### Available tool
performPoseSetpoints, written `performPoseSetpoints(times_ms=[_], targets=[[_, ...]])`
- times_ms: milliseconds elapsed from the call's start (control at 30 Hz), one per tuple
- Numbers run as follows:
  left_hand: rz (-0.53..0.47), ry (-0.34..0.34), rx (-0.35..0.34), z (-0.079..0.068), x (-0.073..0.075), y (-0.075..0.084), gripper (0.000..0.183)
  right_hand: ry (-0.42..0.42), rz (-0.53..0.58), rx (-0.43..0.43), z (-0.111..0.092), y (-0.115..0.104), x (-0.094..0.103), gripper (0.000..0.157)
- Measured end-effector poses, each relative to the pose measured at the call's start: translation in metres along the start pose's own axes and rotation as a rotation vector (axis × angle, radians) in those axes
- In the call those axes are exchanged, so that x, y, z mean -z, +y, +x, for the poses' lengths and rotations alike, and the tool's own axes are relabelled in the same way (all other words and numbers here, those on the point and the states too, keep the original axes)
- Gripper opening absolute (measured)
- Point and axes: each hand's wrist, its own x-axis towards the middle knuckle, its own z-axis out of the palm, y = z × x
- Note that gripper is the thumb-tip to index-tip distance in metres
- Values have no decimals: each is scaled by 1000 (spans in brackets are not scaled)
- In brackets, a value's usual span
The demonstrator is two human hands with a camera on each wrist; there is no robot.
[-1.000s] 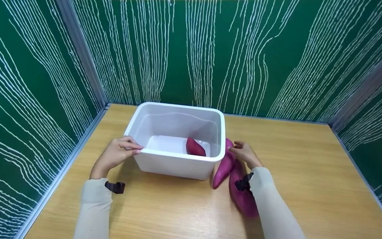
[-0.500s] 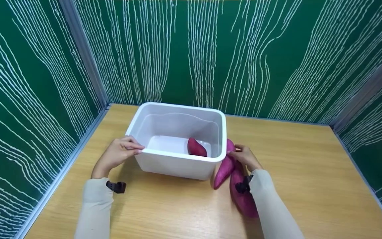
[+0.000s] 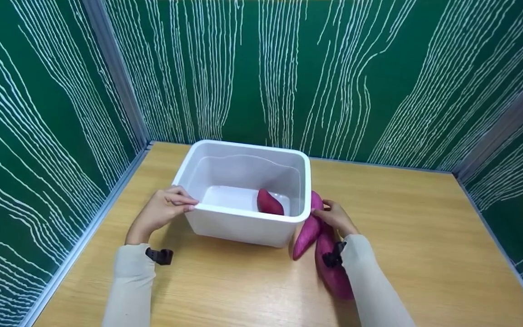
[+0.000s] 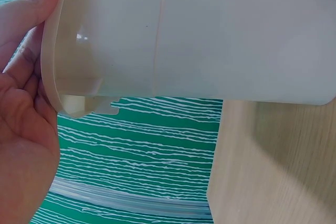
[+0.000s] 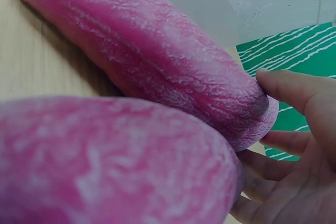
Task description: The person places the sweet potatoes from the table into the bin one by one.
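Observation:
A white plastic bin (image 3: pixel 243 227) stands upright on the table, with one dark red sweet potato (image 3: pixel 269 202) lying inside. My left hand (image 3: pixel 157 211) pinches the bin's near-left rim, thumb on one side and fingers on the other, as the left wrist view shows. Right of the bin lie two purple-pink sweet potatoes: a slimmer one (image 3: pixel 307 236) beside the bin wall and a larger one (image 3: pixel 332 272) nearer me, partly under my forearm. My right hand (image 5: pixel 299 145) holds the far end of the slimmer one, thumb on top and fingers round the other side.
The wooden table (image 3: pixel 225 290) extends to both sides of the bin. Green panels (image 3: pixel 334 91) with white wavy lines wall in its back, left and right. Metal frame posts (image 3: pixel 116 72) stand at the corners.
My right thumb and fingers have closed onto the far end of the slimmer sweet potato. The left hand keeps its hold on the rim. The view has shifted slightly.

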Motion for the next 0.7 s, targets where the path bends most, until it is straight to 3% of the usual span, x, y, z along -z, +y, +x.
performPoseSetpoints(times_ms=[167, 367, 700], targets=[[2, 7, -40, 0, 0, -3, 15, 15, 47, 56, -1, 4, -3, 75], [-5, -4, 7, -1, 1, -3, 15, 24, 45, 36, 0, 3, -4, 73], [-9, -8, 19, 0, 1, -3, 14, 25, 73, 33, -1, 2, -2, 71]])
